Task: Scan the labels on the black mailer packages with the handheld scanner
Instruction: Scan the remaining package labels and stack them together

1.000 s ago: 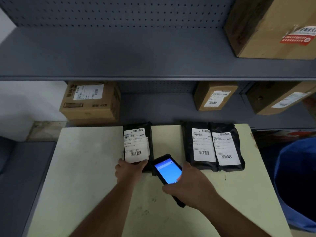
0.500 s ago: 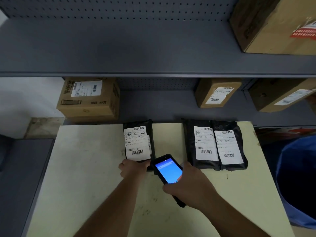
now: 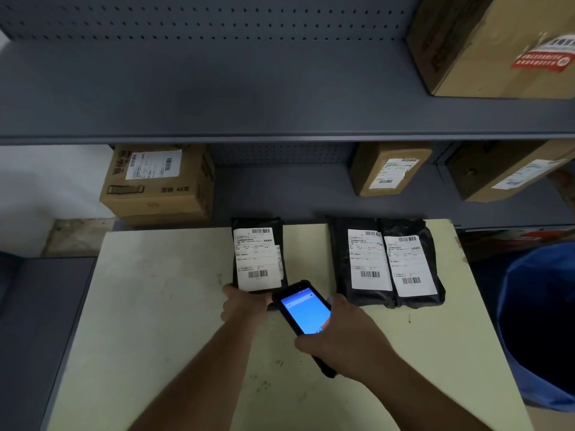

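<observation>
Three black mailer packages with white barcode labels lie on the pale table (image 3: 161,306). The left mailer (image 3: 258,256) lies alone at the table's far edge. My left hand (image 3: 242,303) grips its near end. Two more mailers, one (image 3: 361,262) beside the other (image 3: 410,265), lie side by side to the right. My right hand (image 3: 345,343) holds the black handheld scanner (image 3: 303,309), its blue screen lit and facing up, its top end close to the left mailer's near right corner.
Grey metal shelving (image 3: 249,132) rises behind the table. Cardboard boxes sit on it: one (image 3: 158,185) at the lower left, two (image 3: 389,172) (image 3: 504,172) at the lower right, a large one (image 3: 497,45) on the upper shelf. A blue bin (image 3: 541,331) stands right of the table.
My left hand and the left mailer have shifted slightly away from me, towards the shelf. The scanner stays in my right hand near the mailer's near corner.
</observation>
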`<state>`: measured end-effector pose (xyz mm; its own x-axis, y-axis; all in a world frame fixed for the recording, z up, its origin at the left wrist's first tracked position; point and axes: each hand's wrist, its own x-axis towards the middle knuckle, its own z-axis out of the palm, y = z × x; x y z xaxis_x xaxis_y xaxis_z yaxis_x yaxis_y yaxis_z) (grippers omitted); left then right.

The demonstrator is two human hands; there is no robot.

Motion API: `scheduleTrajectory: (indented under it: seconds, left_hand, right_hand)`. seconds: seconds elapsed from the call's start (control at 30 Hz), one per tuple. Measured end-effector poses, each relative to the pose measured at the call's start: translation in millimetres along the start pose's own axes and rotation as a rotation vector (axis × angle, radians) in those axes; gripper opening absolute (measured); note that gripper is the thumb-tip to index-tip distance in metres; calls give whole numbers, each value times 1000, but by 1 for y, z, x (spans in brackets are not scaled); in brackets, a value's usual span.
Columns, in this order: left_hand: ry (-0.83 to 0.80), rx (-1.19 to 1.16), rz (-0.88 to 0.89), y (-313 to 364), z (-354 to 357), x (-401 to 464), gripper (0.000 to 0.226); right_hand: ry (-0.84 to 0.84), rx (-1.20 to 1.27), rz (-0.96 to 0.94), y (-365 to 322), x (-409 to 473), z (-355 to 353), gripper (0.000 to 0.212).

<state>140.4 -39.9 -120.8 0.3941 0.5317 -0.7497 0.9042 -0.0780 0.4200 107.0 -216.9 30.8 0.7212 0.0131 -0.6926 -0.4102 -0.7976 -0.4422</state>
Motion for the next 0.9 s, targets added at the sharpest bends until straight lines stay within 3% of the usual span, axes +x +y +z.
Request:
scheduleTrajectory:
  seconds: [0.27, 0.47, 0.63, 0.9]
  left_hand:
    - [-106, -220, 0, -2, -12, -6, 79]
    - [-207, -198, 49, -16, -26, 0, 30]
    - [-292, -237, 165, -49, -24, 39, 79]
    - [-375, -383, 352, -45, -51, 17, 78]
  right_hand:
    - [23, 0, -39, -4, -12, 1, 45]
    - [40, -5, -64, -7, -23, 0, 44]
    - [40, 11, -60, -7, -33, 2, 43]
    - [7, 54, -47, -11, -46, 9, 47]
